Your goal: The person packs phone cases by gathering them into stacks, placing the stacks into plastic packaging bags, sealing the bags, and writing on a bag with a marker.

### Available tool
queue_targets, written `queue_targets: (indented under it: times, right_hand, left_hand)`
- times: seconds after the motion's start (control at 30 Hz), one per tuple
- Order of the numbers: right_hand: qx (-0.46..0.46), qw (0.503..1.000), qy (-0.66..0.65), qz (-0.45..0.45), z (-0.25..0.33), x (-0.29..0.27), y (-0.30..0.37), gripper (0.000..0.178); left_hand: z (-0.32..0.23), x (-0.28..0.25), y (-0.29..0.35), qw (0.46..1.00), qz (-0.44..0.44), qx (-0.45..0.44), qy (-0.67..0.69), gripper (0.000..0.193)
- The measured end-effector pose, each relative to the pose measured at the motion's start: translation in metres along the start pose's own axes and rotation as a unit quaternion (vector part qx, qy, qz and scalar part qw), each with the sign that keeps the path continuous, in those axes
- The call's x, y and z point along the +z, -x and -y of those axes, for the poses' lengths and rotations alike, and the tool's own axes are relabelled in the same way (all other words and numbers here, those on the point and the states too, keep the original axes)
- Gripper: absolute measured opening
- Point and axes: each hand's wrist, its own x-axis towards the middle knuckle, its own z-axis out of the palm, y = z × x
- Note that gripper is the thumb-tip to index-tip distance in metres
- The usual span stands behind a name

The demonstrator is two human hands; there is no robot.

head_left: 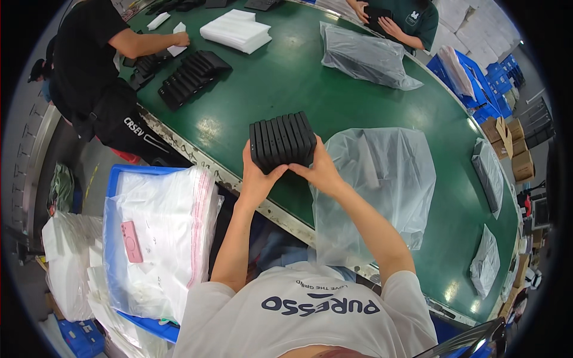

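Between my two hands is a stack of flat black cases (282, 142), several pieces stood on edge side by side, just over the green tabletop. My left hand (258, 179) is closed on its left end, and my right hand (322, 170) presses the right end. Both thumbs meet along the near lower edge; the other fingers are mostly hidden behind the stack. Beside my right hand and under my right forearm lies a large clear plastic bag (394, 179), spread flat on the table.
A row of black cases (191, 77) and white foam sheets (236, 31) lie farther left. Filled plastic bags (370, 56) sit at the back and right. A blue crate (113, 185) of white bags with a pink phone (132, 241) stands at my left. Two co-workers handle items across the table.
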Motion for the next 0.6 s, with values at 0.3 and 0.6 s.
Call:
queue_targets:
  times: [0.3,0.6]
  right_hand:
    - [-0.03,0.995,0.096,0.002,-0.004,-0.003,0.002,0.084]
    - [0.086,0.948,0.299,0.063,0.007,0.004,-0.024,0.056]
  left_hand:
    - [0.012,0.009,0.007,0.996,0.023,0.049,-0.07,0.081]
    - [-0.047,-0.02,-0.019,0.927,0.164,-0.298,-0.155,0.085]
